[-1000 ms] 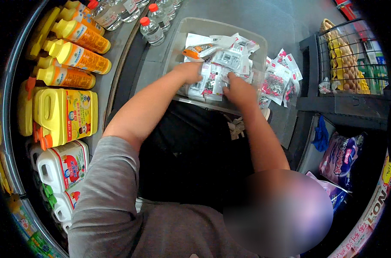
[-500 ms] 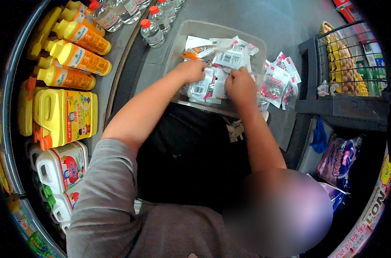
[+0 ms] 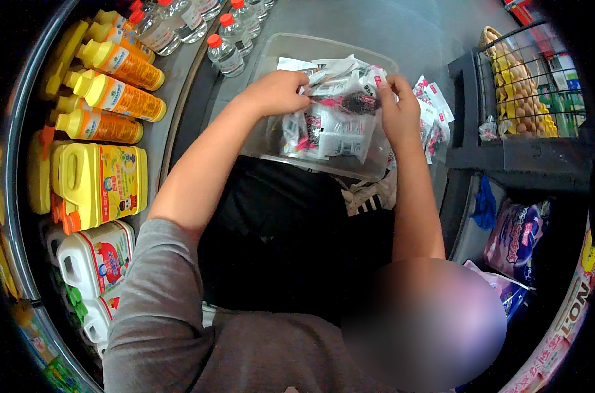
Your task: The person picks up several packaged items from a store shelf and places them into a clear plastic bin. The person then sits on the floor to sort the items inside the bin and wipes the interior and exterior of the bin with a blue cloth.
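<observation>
A plastic packet (image 3: 358,102) with pink print and dark contents showing through is stretched between my hands, above a translucent plastic bin (image 3: 375,171). My left hand (image 3: 279,93) pinches at its left end, with the fingertips partly hidden. At the right end, the thumb and fingers of my right hand (image 3: 401,108) grip its corner. White-backed packets (image 3: 340,141) of similar kind fill the bin below. More packets (image 3: 435,105) lie heaped on the floor just right of the bin, partly behind my right hand.
Clear bottles with red caps (image 3: 227,56) stand beyond the bin at left. Orange bottles (image 3: 124,98) and a yellow jug (image 3: 104,180) line the left shelf. At right, a dark wire rack (image 3: 526,85) holds trays of eggs (image 3: 507,78); purple packages (image 3: 520,239) lie below.
My hands have moved apart and slightly up, raising a packet that now shows its dark, pink-printed side. My right hand has shifted right, and the view has shifted slightly.
</observation>
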Tool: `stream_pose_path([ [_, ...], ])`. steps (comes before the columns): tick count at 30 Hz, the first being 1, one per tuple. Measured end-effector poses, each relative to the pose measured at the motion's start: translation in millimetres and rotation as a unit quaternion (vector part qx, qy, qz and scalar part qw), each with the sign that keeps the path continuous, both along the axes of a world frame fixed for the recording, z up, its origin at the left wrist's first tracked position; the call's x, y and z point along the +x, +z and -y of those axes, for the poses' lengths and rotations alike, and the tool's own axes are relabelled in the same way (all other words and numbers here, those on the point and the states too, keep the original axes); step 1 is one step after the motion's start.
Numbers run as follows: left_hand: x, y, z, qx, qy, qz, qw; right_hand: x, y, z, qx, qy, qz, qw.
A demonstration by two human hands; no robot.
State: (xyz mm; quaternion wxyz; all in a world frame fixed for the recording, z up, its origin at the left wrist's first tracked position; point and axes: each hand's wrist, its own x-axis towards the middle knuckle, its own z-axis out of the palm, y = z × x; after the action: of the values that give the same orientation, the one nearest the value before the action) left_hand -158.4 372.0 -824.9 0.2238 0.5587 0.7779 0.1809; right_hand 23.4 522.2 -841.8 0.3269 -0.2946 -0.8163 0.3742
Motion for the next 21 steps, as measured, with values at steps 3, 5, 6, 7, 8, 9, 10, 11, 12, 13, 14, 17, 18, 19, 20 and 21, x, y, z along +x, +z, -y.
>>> stream_pose_path([
  [3, 0.0, 19.7, 6.9, 0.038, 0.000, 0.130, 0.991, 1.8, 10.7, -1.5, -0.036, 0.008, -0.062, 0.997],
  [5, -1.0, 32.3, 10.6, 0.045, 0.005, 0.153, 0.987, 4.0, 23.6, -2.6, -0.086, 0.015, -0.093, 0.992],
  [6, -1.6, 38.4, 12.8, 0.053, 0.012, 0.173, 0.983, 4.8, 28.7, -2.5, -0.088, 0.016, -0.092, 0.992],
  [7, -1.1, 43.9, 14.9, 0.044, 0.027, 0.193, 0.980, 5.7, 32.9, -2.1, -0.123, 0.032, -0.112, 0.986],
  [8, -1.8, 41.1, 15.1, 0.043, 0.028, 0.193, 0.980, 6.6, 34.5, -1.1, -0.158, 0.049, -0.132, 0.977],
  [9, -3.1, 38.2, 14.3, 0.065, 0.018, 0.213, 0.975, 6.1, 36.4, 1.6, -0.184, 0.058, -0.135, 0.972],
  [10, -3.8, 35.5, 13.5, 0.087, 0.008, 0.232, 0.969, 4.8, 37.7, 5.4, -0.184, 0.058, -0.135, 0.972],
  [11, -3.3, 32.1, 11.6, 0.088, 0.009, 0.232, 0.969, 2.5, 38.5, 10.7, -0.144, 0.084, -0.117, 0.979],
  [12, -0.8, 29.7, 8.8, 0.109, -0.020, 0.279, 0.954, -0.8, 39.1, 17.7, -0.106, 0.110, -0.098, 0.983],
  [13, 1.9, 27.4, 6.3, 0.130, -0.048, 0.325, 0.936, -2.9, 45.4, 26.3, -0.126, 0.130, -0.067, 0.981],
  [14, 5.9, 24.4, 4.6, 0.130, -0.046, 0.325, 0.936, -6.9, 42.8, 29.7, -0.128, 0.133, -0.067, 0.981],
  [17, 24.5, 27.5, -2.6, 0.123, -0.043, 0.399, 0.908, -10.1, 42.2, 32.6, 0.121, 0.160, -0.056, 0.978],
  [18, 28.4, 27.9, -3.4, 0.124, -0.042, 0.399, 0.908, -10.1, 42.3, 33.5, 0.122, 0.161, -0.056, 0.978],
  [19, 31.8, 28.3, -4.0, 0.134, -0.030, 0.452, 0.881, -10.4, 41.6, 34.3, 0.114, 0.172, -0.065, 0.976],
  [20, 33.2, 28.8, -4.1, 0.143, -0.018, 0.504, 0.852, -10.4, 41.5, 35.4, 0.105, 0.182, -0.075, 0.975],
  [21, 31.8, 30.3, -4.0, 0.122, 0.008, 0.492, 0.862, -10.3, 42.5, 39.5, 0.105, 0.184, -0.075, 0.974],
])
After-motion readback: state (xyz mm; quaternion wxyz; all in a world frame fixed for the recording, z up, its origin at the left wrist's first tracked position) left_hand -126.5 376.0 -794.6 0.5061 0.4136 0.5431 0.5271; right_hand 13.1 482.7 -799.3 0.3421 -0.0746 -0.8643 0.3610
